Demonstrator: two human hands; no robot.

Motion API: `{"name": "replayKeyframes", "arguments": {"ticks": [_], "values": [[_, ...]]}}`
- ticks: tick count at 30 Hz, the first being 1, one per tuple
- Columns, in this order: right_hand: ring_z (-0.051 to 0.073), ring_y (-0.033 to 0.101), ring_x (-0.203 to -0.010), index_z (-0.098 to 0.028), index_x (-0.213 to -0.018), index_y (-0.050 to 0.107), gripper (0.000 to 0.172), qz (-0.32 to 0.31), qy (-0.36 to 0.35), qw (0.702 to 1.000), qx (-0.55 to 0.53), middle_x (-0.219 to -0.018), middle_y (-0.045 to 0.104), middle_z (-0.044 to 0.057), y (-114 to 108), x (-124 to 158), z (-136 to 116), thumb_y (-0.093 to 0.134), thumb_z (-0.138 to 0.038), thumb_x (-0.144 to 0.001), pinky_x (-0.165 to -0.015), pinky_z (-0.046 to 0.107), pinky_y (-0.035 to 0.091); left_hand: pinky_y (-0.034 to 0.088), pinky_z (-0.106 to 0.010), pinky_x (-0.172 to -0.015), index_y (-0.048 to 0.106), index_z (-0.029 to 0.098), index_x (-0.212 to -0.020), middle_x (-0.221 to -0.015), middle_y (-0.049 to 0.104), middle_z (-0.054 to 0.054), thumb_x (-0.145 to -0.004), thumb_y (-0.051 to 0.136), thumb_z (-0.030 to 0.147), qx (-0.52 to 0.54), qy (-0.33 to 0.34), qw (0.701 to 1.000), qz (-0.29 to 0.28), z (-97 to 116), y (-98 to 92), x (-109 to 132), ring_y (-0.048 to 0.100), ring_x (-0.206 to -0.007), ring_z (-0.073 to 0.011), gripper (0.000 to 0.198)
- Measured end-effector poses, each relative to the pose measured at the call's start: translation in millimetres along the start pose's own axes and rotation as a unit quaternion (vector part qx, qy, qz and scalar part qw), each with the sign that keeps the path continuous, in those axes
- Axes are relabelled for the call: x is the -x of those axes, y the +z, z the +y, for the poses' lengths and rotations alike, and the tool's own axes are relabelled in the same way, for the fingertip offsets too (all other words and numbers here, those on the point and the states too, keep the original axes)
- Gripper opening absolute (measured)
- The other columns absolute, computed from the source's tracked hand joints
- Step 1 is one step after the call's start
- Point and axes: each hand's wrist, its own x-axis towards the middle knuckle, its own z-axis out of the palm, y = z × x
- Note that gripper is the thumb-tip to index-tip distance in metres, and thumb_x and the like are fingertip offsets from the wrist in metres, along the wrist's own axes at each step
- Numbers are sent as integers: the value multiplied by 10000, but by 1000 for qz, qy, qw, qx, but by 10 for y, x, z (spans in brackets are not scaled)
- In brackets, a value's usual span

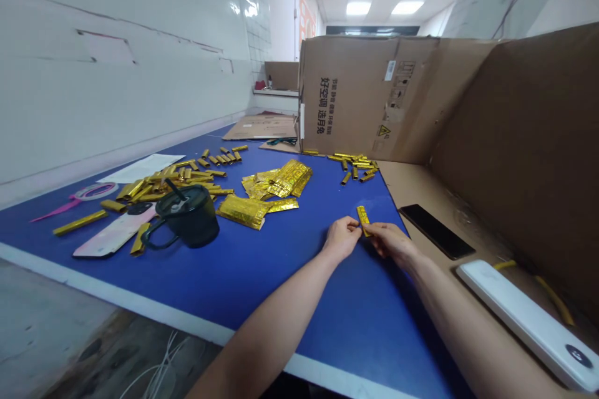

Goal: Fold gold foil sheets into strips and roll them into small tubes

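Note:
A small flat gold foil piece (363, 217) is held upright-slanting just above the blue table, between my two hands. My right hand (392, 242) pinches its lower right edge between thumb and fingers. At its lower left edge my left hand (343, 237) is closed, thumb and fingertips pressed together against the piece. Flat gold foil packs (290, 178) lie stacked beyond my left hand, with another gold pack (242, 211) nearer. Short folded gold tubes (365, 168) lie loosely ahead of my right hand.
A dark mug with a straw (193, 218) stands left among many gold tubes (187, 176), beside a pink-white phone (116, 232) and pink scissors (70, 202). Cardboard (360, 100) walls the back and right. A black phone (437, 230) and white device (524, 321) lie right.

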Motion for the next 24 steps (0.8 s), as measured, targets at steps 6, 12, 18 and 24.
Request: {"name": "replayKeyframes", "arguments": {"ticks": [6, 12, 18, 24], "values": [[86, 502, -370, -162, -708, 534, 45, 64, -56, 996, -40, -524, 573, -1, 52, -422, -287, 548, -184, -672, -333, 176, 360, 417, -203, -572, 611, 141, -795, -691, 620, -17, -670, 514, 192, -11, 1, 1000, 3, -43, -6, -20, 545, -601, -99, 166], [114, 537, -455, -152, -737, 553, 99, 114, -118, 986, -28, -665, 613, 32, 259, -623, -184, 503, -172, -654, -444, 237, 417, 406, -195, -563, 608, 133, -753, -654, 607, -10, -673, 483, 159, -18, 12, 1000, -1, -51, -30, -42, 528, -575, -90, 151], [122, 486, -539, -155, -562, 585, 141, 112, -194, 973, 57, -532, 562, -14, 300, -482, 92, 557, -282, -616, -540, 229, 376, 403, -201, -561, 599, 136, -685, -620, 589, -6, -677, 469, 165, -24, 13, 1000, 7, -62, -41, -45, 514, -575, -94, 134], [108, 405, -433, -172, -546, 547, 304, 117, -211, 966, 95, -430, 476, -32, 265, -209, 168, 477, -424, -700, -434, 223, 299, 418, -188, -527, 589, 131, -752, -607, 588, -2, -705, 468, 178, -13, -11, 1000, 24, -81, -33, -59, 523, -529, -78, 138]]}}
